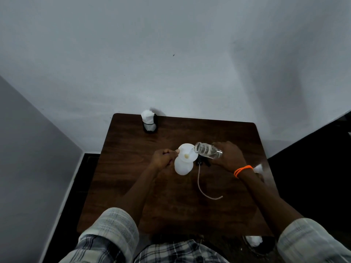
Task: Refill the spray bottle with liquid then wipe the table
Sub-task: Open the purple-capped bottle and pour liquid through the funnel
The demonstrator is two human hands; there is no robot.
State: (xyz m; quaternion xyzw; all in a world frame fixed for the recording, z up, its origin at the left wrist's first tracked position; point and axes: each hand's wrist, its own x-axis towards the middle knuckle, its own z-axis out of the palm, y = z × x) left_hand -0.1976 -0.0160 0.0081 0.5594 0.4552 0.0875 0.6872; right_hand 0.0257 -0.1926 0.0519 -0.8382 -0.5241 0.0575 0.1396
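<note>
White plastic spray bottle (182,167), rounded body, stands near the centre of the dark brown wood-grain table (133,186), with a white plastic funnel (188,153) seated in its neck. Left hand (163,158): fingers curled closed, thumb and forefinger pinching the funnel rim at its left edge. Right hand (228,155): fingers wrapped around a clear, ribbed plastic bottle (208,150), tilted almost level, open mouth at the funnel's right rim. Clear liquid shows inside; a small yellowish patch lies in the funnel bowl. Whether a stream is falling is hard to make out.

Black spray head (202,162) lies on the table just right of the spray bottle, partly hidden under the clear bottle; its thin pale dip tube (201,186) curves toward the person.

Orange beaded band (243,170) on the right wrist. A white object (258,168) beyond that wrist is mostly hidden. Black mesh cup holding white tissue (149,121) stands at the table's far-left edge. Plaid, light woven sleeves are cut off by the lower frame edge.
</note>
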